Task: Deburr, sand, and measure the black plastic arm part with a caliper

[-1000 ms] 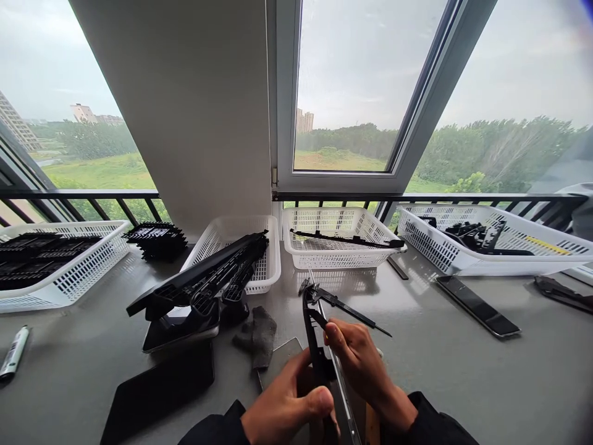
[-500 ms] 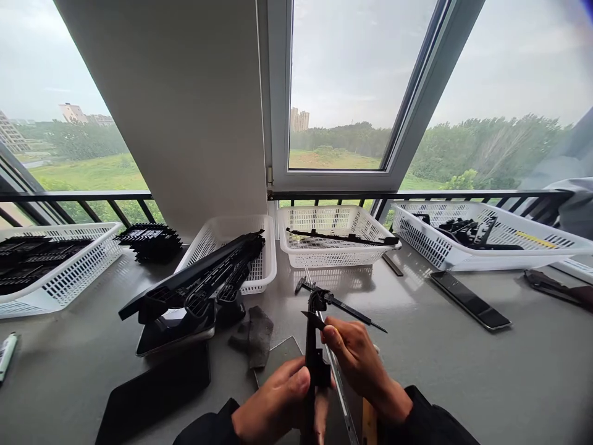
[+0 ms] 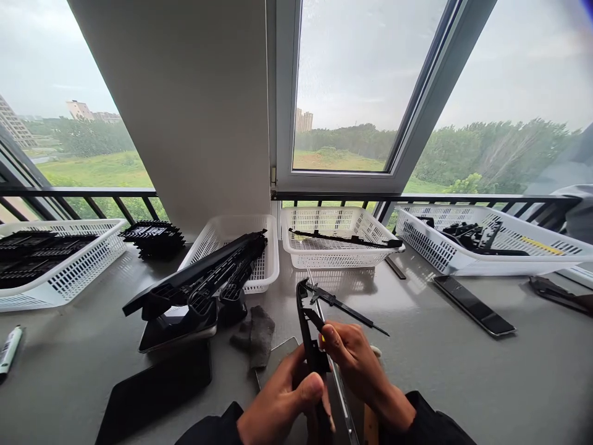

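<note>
A long black plastic trim piece (image 3: pixel 302 318) stands tilted in my left hand (image 3: pixel 282 395), whose thumb presses on its near part. My right hand (image 3: pixel 359 364) is closed around a knife (image 3: pixel 314 319) with a dark pointed blade and a bit of yellow at the handle. The blade lies against or just over the upper part of the trim piece; exact contact is unclear. Beyond the hands a black caliper (image 3: pixel 347 307) rests on the table. A long metal ruler-like strip (image 3: pixel 341 395) runs beneath my right hand. A grey cloth (image 3: pixel 260 337) lies left of the trim piece.
White baskets (image 3: pixel 331 261) line the window side, several holding black plastic parts. Long black parts (image 3: pixel 199 272) stick out of one basket toward me. A phone (image 3: pixel 475 306) lies right, a marker (image 3: pixel 9 351) far left, a dark flat panel (image 3: pixel 155 395) front left.
The trim piece has turned in my left hand, its top now leaning left and showing its inner side. The knife blade has tipped from pointing left to along the piece. The view shifted slightly.
</note>
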A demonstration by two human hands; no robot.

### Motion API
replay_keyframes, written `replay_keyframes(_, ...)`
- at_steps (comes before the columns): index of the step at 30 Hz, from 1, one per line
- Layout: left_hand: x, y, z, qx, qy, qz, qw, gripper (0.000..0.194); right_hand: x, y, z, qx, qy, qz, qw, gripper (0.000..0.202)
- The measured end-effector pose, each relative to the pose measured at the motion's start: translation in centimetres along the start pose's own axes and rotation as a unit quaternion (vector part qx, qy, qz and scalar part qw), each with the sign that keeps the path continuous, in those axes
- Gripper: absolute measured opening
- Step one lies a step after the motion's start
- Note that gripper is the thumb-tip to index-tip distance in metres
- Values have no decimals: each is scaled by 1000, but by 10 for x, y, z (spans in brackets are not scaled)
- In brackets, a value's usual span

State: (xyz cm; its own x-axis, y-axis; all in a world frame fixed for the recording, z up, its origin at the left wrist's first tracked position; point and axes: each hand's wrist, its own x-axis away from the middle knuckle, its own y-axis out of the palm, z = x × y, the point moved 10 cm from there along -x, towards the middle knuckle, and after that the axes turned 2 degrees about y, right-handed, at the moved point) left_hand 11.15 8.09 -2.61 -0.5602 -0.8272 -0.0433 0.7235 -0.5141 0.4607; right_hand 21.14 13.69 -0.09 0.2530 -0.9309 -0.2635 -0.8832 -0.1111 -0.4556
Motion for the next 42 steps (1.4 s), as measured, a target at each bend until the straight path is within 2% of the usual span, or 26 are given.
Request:
replay_keyframes(3, 1, 6, -8, 85, -21, -28, 996, 59, 0, -3, -3, 5, -16, 6, 1000, 73)
replay_keyframes(6, 2, 18, -3, 146, -29, -69, 986, 64, 1, -9, -2, 17, -20, 26, 999, 73)
replay_keyframes(12, 0, 18, 10, 105, -9, -39, 994, 60, 2, -17, 1, -7, -11, 61, 998, 69)
replay_keyframes(15, 0, 22, 10, 115, -4, -48, 992, 60, 2, -16, 5, -33, 5, 65, 997, 68)
replay_keyframes(24, -1, 18, -10, 72, -44, -69, 994, 62, 1, -20, 1, -16, 3, 68, 998, 71)
replay_keyframes(26, 0, 19, -3, 18, -41, -56, 997, 65, 1, -20, 6, -39, 24, 72, 996, 71)
replay_keyframes(30, 0, 29, 21, -52, -29, -31, 998, 79, 2, -13, 21, -154, 97, 70, 981, 72)
replay_keyframes(34, -2, 29, 37, -98, 20, -12, 995, 70, 1, -4, 23, -221, 136, 54, 964, 74)
replay_keyframes(37, -1, 20, 26, -103, 28, -11, 994, 67, 0, -1, 19, -222, 137, 43, 965, 75)
replay_keyframes(42, 3, 7, -9, -43, -34, -8, 998, 67, 0, -11, 9, -122, 60, 53, 989, 74)
